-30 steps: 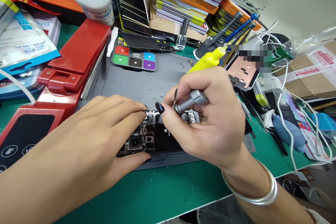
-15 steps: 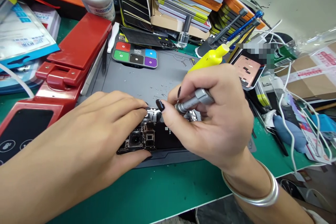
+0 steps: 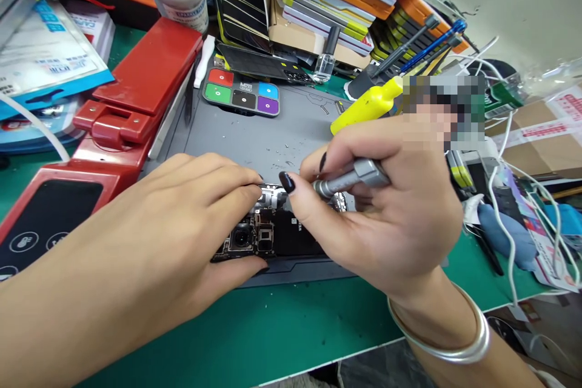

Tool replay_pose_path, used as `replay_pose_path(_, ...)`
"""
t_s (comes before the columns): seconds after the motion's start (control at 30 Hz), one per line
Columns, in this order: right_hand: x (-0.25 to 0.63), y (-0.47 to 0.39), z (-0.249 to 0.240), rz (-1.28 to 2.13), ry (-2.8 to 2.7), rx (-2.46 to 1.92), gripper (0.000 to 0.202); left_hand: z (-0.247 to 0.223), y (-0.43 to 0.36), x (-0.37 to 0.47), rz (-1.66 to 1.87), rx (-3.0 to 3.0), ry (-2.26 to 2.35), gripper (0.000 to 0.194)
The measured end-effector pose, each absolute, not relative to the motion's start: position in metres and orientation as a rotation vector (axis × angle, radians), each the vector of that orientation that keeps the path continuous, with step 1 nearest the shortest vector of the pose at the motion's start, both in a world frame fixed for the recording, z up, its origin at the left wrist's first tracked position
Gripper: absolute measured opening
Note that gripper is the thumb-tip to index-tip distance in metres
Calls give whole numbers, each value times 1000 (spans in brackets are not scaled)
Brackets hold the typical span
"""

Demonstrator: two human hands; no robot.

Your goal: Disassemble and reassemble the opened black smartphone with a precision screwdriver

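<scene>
An opened smartphone [image 3: 291, 236] lies on a grey work mat [image 3: 245, 139], its camera modules and black battery exposed. My left hand [image 3: 191, 218] is closed around the phone's left end, fingers along the far edge and thumb at the near edge. In my right hand [image 3: 386, 206] a grey screwdriver [image 3: 352, 179] is gripped between thumb and fingers, slanting over the phone. Its tip is hidden behind my thumb, so contact with the phone cannot be made out. Beyond the hands lies a screw tray with coloured squares [image 3: 243, 97].
A red clamp device [image 3: 127, 109] stands at the left. Behind the right hand is a yellow bottle [image 3: 364, 106]. Stacked orange and white boxes [image 3: 331, 0] rise at the back. White cables [image 3: 504, 224] hang at the right. Tiny bits lie on the mat.
The whole view has shifted slightly, so most things appear further right. My right hand and the screwdriver have moved a little right relative to the phone. My left hand keeps its hold.
</scene>
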State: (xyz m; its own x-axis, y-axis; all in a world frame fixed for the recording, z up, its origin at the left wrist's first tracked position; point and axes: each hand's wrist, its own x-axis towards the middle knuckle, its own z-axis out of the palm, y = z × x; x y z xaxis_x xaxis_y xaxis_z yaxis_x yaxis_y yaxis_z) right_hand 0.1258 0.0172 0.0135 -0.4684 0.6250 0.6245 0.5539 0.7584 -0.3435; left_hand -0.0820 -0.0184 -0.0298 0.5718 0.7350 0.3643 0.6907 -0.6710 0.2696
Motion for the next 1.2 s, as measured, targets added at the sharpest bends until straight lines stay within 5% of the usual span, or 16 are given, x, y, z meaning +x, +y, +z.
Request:
replay_pose_path(0.87,126,20,11,81,-2158,-883,26,-35,-19,-82,762,2738,1214,29)
replay_pose_path(1.1,118,10,27,-162,-2353,-1056,15,-32,-18,-81,731,2690,1181,24)
replay_pose_path(1.2,125,15,33,113,-2519,-893,14,-28,-17,-80,647,2637,1202,19)
